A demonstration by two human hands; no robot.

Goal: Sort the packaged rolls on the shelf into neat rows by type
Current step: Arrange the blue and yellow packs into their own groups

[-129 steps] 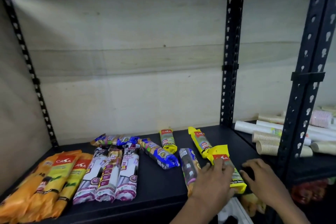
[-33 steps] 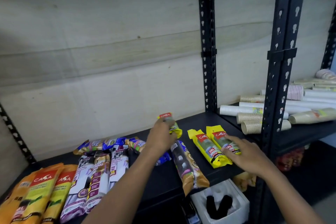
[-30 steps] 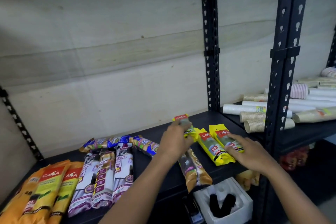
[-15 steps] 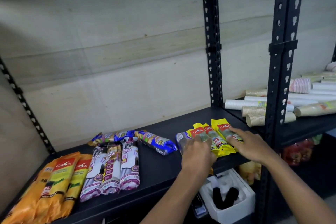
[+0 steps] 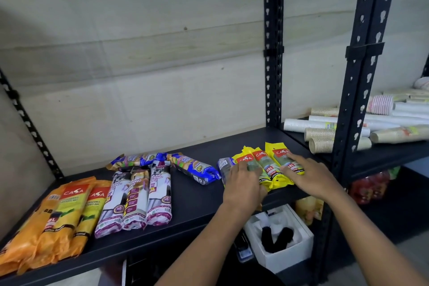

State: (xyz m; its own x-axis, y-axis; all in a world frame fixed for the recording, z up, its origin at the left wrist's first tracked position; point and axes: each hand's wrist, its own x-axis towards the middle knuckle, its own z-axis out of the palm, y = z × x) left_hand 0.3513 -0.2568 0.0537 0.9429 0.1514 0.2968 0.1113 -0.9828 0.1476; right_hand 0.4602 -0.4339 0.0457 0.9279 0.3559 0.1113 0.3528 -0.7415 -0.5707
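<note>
Three yellow rolls point(image 5: 267, 167) are pressed flat, right of the blue roll point(image 5: 195, 168), under the spread left hand point(image 5: 242, 184) and right hand point(image 5: 310, 176). The light, soft, slippery packs are probably best gripped mid-length

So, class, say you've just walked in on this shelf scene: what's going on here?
A person is sorting packaged rolls on a black shelf. The left hand and right hand lie flat on three yellow rolls set side by side at the right. Orange packs and white drawstring rolls already form rows at the left. Blue rolls lie loose behind, unsorted.
</note>
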